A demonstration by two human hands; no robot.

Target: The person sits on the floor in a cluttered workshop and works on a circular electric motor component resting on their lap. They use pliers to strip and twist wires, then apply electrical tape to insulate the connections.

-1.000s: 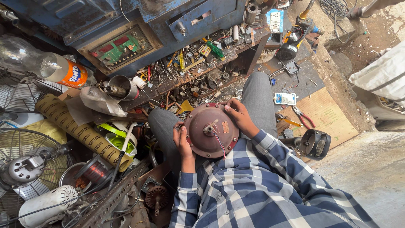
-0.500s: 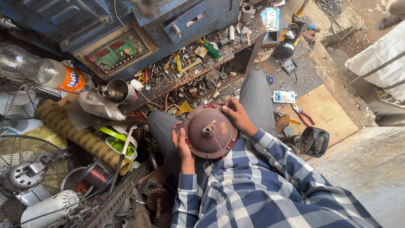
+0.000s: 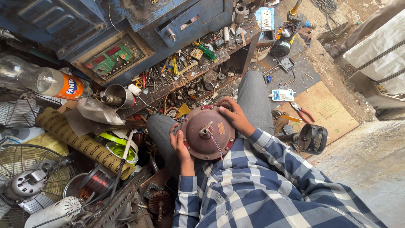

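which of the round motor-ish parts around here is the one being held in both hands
The dark red round motor housing on the lap, with wires coming from its centre; the left hand and right hand grip its rim. The black round motor lies apart, untouched.

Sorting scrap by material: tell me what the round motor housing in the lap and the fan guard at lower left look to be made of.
Round motor housing, held between left hand and right hand: probably cast metal under dull reddish-brown paint, worn and dusty, with rim screws.
Fan guard: thin metal wire, bare grey and tarnished, likely steel.
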